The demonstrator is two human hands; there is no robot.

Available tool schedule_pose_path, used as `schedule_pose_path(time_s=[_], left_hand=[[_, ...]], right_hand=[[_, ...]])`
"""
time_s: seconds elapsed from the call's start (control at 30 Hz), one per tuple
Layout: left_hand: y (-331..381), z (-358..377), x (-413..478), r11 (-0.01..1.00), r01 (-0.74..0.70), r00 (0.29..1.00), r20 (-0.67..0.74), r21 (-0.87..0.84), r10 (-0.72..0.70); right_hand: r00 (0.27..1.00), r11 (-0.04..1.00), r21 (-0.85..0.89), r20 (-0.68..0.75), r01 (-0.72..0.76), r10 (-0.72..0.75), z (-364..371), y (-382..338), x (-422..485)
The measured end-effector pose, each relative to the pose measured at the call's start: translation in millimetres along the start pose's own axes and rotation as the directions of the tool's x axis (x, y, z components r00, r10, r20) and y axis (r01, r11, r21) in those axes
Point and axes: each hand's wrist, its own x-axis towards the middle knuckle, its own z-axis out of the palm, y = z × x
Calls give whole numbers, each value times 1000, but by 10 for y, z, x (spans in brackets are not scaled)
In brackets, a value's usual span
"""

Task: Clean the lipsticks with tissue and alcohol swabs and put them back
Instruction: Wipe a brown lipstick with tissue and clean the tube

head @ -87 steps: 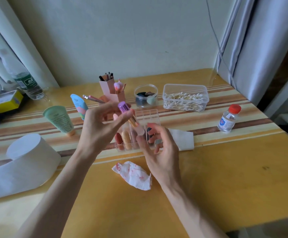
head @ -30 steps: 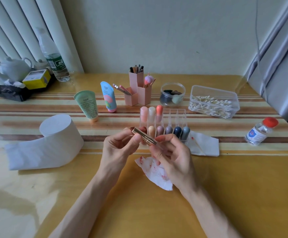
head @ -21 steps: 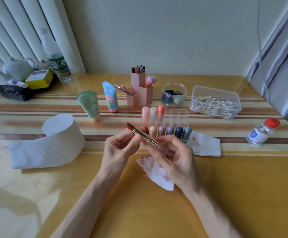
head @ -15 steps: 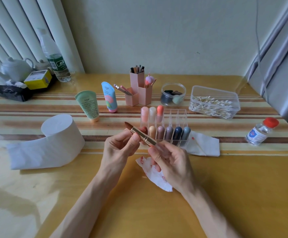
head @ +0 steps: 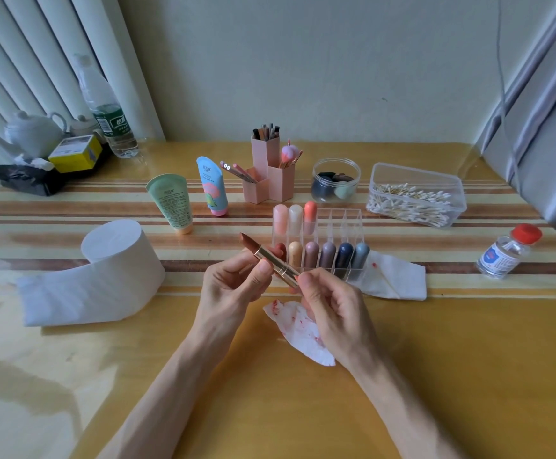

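We see the open lipstick (head: 275,265), brown tip bare and tilted up-left, pinched by the left hand (head: 227,289) at its middle and the right hand (head: 331,306) at its base. Under the right hand lies a red-stained tissue (head: 298,329); just beyond both hands stands the clear organizer (head: 353,216), perhaps touching the fingers. A tissue roll (head: 114,260) sits well left of the left hand.

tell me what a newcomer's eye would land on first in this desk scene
First, the gold lipstick, brown tip exposed, held at centre between the left hand and right hand. Just behind stands the clear organizer with pastel-capped lipsticks, and under the right hand lies a red-smeared tissue. A big white tissue roll sits at left.
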Motion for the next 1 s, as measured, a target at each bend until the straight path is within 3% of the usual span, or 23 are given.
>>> schedule_pose_path(time_s=[0.13, 0.23, 0.37, 0.5, 0.6, 0.7, 0.8, 0.87, 1.0], left_hand=[[-39, -15, 16, 1000, -13, 1000, 15, 14, 13], [-44, -7, 2, 1000, -27, 994, 108, 5, 26], [-82, 23, -2, 981, -67, 976, 216, 184, 26], [-112, -4, 17, 983, -88, 991, 118, 163, 70], [-74, -47, 18, 990, -39, 999, 17, 136, 37], [-34, -52, 11, 992, -61, 998, 31, 113, 58], [17, -19, 0, 995, -64, 997, 50, 79, 60], [51, -13, -11, 996, -54, 997, 56, 66, 50], [83, -38, -22, 998, -29, 998, 64, 64, 25]], right_hand=[[999, 1000, 10, 17, -27, 27, 5, -35, 5], [1000, 998, 68, 11, -17, 16, 12, -39, 22], [998, 995, 99, 58, 6, -12, 0, -58, 5], [1000, 997, 69, 7, -21, 21, -21, -32, 18], [996, 987, -149, -76, -55, 44, -170, 56, 41], [991, 884, -466, 93, -39, 92, -320, 110, 25], [972, 798, -601, 211, 44, 106, -321, 141, 0], [969, 811, -579, 238, 83, 71, -303, 137, -2], [975, 927, -374, 189, -35, 113, -302, 87, 3]])
